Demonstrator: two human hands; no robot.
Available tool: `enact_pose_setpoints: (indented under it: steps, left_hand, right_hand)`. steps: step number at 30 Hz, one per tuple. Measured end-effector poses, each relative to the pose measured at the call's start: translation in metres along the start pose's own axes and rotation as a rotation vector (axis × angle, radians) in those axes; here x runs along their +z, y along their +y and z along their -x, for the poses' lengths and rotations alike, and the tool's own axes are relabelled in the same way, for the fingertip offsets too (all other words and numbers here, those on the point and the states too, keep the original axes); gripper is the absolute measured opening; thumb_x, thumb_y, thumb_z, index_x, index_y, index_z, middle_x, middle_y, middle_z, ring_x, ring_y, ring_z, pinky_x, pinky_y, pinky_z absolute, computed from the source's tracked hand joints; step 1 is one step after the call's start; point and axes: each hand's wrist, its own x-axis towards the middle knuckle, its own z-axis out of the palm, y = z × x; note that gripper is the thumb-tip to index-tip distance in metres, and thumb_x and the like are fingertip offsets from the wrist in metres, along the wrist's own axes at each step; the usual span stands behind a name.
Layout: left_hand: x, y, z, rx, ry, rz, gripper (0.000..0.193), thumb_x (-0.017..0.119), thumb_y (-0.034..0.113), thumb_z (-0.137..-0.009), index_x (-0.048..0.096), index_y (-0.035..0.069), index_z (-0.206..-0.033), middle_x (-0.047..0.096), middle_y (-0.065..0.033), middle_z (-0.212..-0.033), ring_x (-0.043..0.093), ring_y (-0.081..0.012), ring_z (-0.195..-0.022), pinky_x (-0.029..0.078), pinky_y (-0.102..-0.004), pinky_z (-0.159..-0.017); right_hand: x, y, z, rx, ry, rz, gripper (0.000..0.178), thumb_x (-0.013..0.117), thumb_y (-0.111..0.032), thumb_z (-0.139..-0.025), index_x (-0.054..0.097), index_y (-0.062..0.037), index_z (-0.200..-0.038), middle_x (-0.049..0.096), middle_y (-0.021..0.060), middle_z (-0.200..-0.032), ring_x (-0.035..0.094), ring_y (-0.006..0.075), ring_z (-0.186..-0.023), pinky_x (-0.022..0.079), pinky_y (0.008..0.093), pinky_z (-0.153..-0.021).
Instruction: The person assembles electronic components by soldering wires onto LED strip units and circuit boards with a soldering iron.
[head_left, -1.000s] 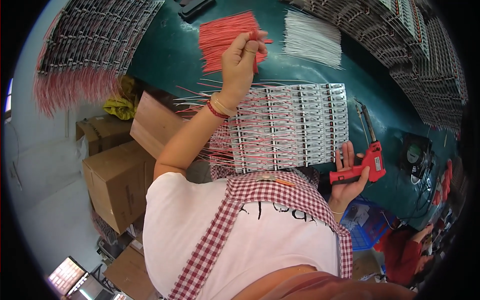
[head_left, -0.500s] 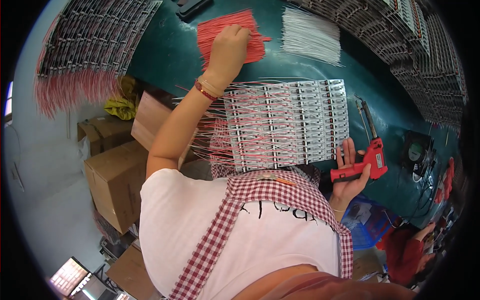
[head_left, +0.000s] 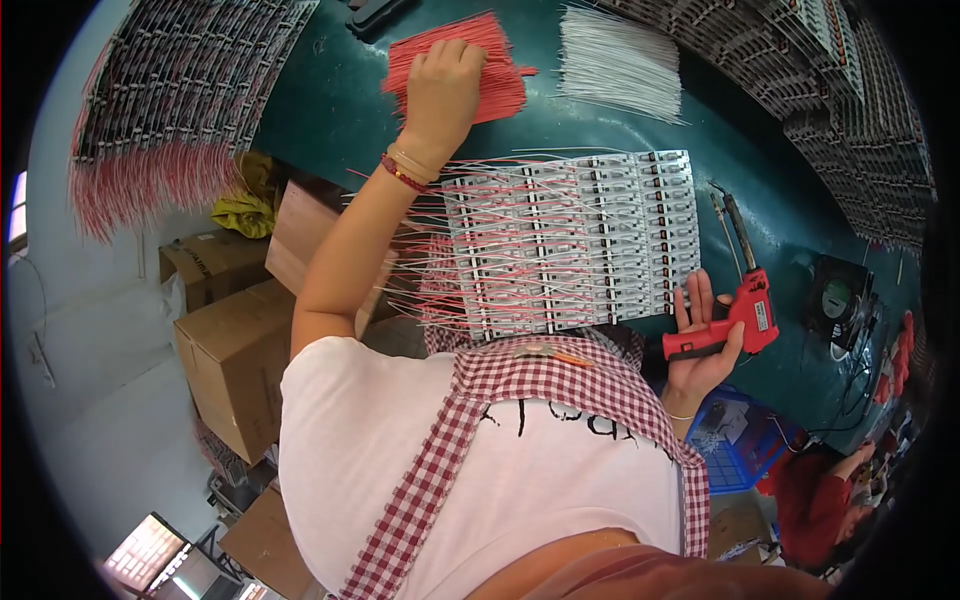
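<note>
My left hand (head_left: 443, 92) reaches over a pile of thin red wires (head_left: 497, 85), fingers curled down and closed on the pile; their tips are partly hidden. In my right hand (head_left: 699, 367) rests a red soldering gun (head_left: 757, 310), its handle across the palm under the thumb. Two fingers stretch out beside the panel's edge. The gun's dark tip points away, above the table. Between my hands, close to my body, lies a panel of small circuit boards (head_left: 625, 235) in rows. Red and white wires (head_left: 420, 285) stick out past its left edge.
A bundle of white wires (head_left: 620, 62) lies beyond the panel. Wired panels (head_left: 190, 90) stand at far left, and stacked boards (head_left: 860, 130) rise at right. A black device (head_left: 838, 305) with cables sits right of the gun. Cardboard boxes (head_left: 235, 360) stand at left; another person (head_left: 815, 505) is lower right.
My left hand has shifted slightly left and toward the far side over the red wires, its fingers still curled. My right hand keeps the soldering gun in nearly the same place.
</note>
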Motion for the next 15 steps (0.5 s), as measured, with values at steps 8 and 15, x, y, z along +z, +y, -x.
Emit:
enact_pose_setpoints:
  steps: [8,15]
  left_hand:
    - [-0.028,0.056,-0.014,-0.523,-0.048,1.192,0.021,0.057,0.013,-0.099,0.064,0.001,-0.114,0.066,-0.0049,-0.087,0.067,-0.0146,-0.074,0.051,-0.0263,-0.069]
    - [-0.010,0.086,-0.007,-0.668,0.122,1.528,0.025,0.055,0.015,-0.101,0.061,-0.004,-0.116,0.067,-0.0078,-0.090,0.069,-0.0162,-0.080,0.054,-0.0248,-0.076]
  right_hand:
    - [-0.003,-0.001,-0.001,0.020,-0.070,-0.052,0.041,0.046,-0.041,-0.100,0.047,-0.0068,-0.122,0.041,0.0343,-0.143,0.037,0.0426,-0.139,0.029,0.0563,-0.116]
    - [0.000,0.000,0.000,0.018,-0.086,-0.069,0.040,0.046,-0.042,-0.100,0.047,-0.0078,-0.122,0.040,0.0344,-0.144,0.036,0.0428,-0.140,0.028,0.0561,-0.116]
